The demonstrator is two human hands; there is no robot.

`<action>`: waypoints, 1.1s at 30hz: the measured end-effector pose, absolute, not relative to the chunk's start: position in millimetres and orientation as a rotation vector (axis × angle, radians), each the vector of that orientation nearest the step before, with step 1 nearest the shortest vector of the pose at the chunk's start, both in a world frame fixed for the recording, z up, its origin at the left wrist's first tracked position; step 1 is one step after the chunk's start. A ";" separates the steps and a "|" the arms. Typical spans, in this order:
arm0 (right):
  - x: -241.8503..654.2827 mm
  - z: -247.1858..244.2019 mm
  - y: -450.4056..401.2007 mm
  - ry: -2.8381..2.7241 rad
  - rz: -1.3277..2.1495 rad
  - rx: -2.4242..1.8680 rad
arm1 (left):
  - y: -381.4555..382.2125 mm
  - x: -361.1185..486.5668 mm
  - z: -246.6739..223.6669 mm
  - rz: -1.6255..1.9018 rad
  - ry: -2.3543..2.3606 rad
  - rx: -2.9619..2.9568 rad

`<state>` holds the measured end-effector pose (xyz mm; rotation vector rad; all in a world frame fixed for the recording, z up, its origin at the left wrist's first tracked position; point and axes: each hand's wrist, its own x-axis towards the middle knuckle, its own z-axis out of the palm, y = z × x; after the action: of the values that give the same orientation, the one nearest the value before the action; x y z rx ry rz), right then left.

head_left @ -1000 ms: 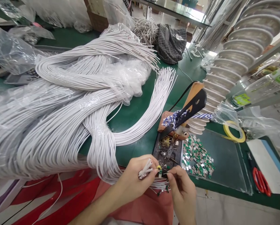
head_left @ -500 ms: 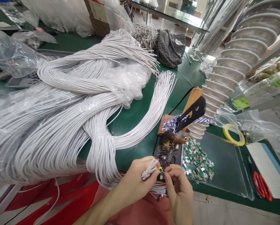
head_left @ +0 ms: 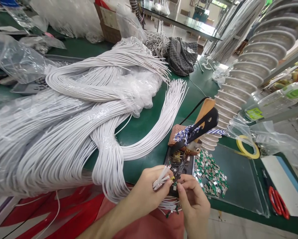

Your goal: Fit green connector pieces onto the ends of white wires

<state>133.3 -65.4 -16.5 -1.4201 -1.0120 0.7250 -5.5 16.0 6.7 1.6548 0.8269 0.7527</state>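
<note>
Just above the bench edge, left hand point(head_left: 145, 191) is clamping white cable ends point(head_left: 161, 179), long axis running up-right toward right hand point(head_left: 195, 207) — its fingertips point(head_left: 179, 186) are pinching something too small to tell, hands almost touching. Right hand is sitting nearer the clear tray point(head_left: 238, 179) of green-and-silver clips point(head_left: 210, 174) — white cable bundles point(head_left: 64, 142) are sprawling left.

- A workbench point(head_left: 141, 146) with a green top runs across the lower part of the view.
- Pale tiled floor point(head_left: 241, 227) shows below the bench at lower right.
- A ribbed, silvery flexible duct point(head_left: 253, 63) rises steeply at right.
- A pale metal shelf rail point(head_left: 288, 111) crosses the far right.
- A cardboard box point(head_left: 109, 23) stands behind the bench at top.
- A glass-topped table point(head_left: 181, 21) stands beyond, bright with reflected light.
- Further back, the room looks bright, its details too small to tell.
</note>
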 end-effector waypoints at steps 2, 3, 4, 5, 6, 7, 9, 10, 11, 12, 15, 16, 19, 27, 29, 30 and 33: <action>133.6 -17.0 -65.2 -1.014 0.733 -1.418 | 16.2 -6.0 7.9 0.767 0.814 1.682; 133.7 -17.1 -65.0 -1.019 0.731 -1.419 | 16.2 -6.2 8.5 0.778 0.806 1.692; 133.7 -16.9 -64.7 -1.026 0.727 -1.419 | 16.3 -6.4 9.1 0.791 0.801 1.697; 133.7 -16.5 -64.2 -1.032 0.723 -1.420 | 16.3 -6.5 9.7 0.802 0.799 1.694; 133.6 -15.9 -63.5 -1.042 0.720 -1.419 | 16.3 -6.5 10.3 0.809 0.798 1.687; 133.5 -15.0 -62.9 -1.050 0.718 -1.417 | 16.2 -6.6 10.8 0.811 0.802 1.678; 133.5 -13.4 -61.9 -1.066 0.722 -1.409 | 16.0 -6.7 10.9 0.794 0.814 1.664; 133.7 -13.0 -61.7 -1.071 0.720 -1.410 | 15.9 -6.9 10.3 0.783 0.821 1.656; 134.1 -13.0 -61.8 -1.076 0.713 -1.416 | 15.9 -7.3 9.1 0.770 0.827 1.650; 134.7 -13.4 -62.4 -1.080 0.704 -1.429 | 15.8 -7.8 7.3 0.757 0.837 1.642; 137.5 -17.2 -66.1 -1.090 0.690 -1.481 | 15.4 -10.0 -0.9 0.748 0.861 1.619; 138.5 -18.8 -67.7 -1.088 0.698 -1.502 | 15.0 -10.8 -3.8 0.743 0.864 1.613; 140.6 -22.6 -71.1 -1.104 0.800 -1.568 | 13.3 -12.5 -9.4 0.738 0.858 1.629; 141.2 -26.6 -70.9 -1.141 1.001 -1.653 | 10.3 -13.5 -14.9 0.724 0.821 1.606; 141.1 -26.7 -70.9 -1.115 0.994 -1.688 | 10.8 -13.7 -17.5 0.703 0.804 1.584; 141.0 -26.4 -70.7 -1.107 0.986 -1.700 | 11.2 -13.9 -18.2 0.695 0.790 1.578; 141.3 -24.6 -69.3 -1.080 0.962 -1.705 | 12.9 -15.3 -16.4 0.679 0.760 1.574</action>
<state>141.3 -69.3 -24.6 -1.7051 -1.0803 0.9620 -15.3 12.9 -16.4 1.5743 0.7603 0.6785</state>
